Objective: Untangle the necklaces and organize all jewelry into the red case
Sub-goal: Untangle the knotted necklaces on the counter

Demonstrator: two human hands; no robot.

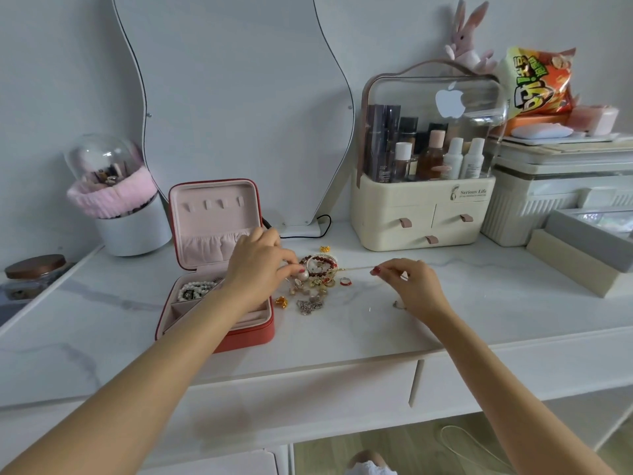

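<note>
right hand (407, 286) pinches a thin gold chain (356, 268) stretched toward the jewelry pile (313, 282); left hand (260, 265) pinches it there, beside the red case (219, 269). light, limp, snaggy: hold near the knot.

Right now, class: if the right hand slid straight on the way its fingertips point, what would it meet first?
The right hand points left along the thin gold chain it pinches. It would probably first meet the red bead bracelet atop the jewelry pile, though depth is uncertain.
</note>
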